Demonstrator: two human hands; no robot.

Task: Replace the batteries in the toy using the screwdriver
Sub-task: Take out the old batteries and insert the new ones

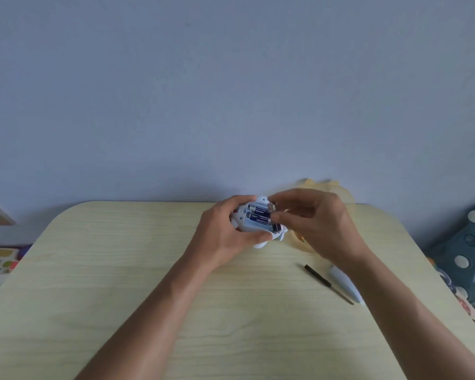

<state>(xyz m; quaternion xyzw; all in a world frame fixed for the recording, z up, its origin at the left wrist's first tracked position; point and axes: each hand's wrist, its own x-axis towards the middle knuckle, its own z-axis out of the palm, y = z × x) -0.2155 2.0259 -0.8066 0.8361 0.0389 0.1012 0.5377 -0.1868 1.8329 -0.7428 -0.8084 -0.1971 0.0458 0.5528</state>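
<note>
Toy (pixel 254 222) gripped in left hand (pixel 225 229); right fingers (pixel 279 216) at batteries (pixel 259 216).

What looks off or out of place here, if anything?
Nothing stands out. The toy is in the left hand, compartment open with two batteries seated; the right hand pinches at their end. The screwdriver lies flat on the table, beside a white piece, possibly the cover.

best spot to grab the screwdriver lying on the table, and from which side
Grip the thicker black handle, the far-left end of the screwdriver, coming straight down from above. It lies flat and diagonal on the table, thin tip toward the near right, with a white piece close on its right, so pinch across its width.
</note>
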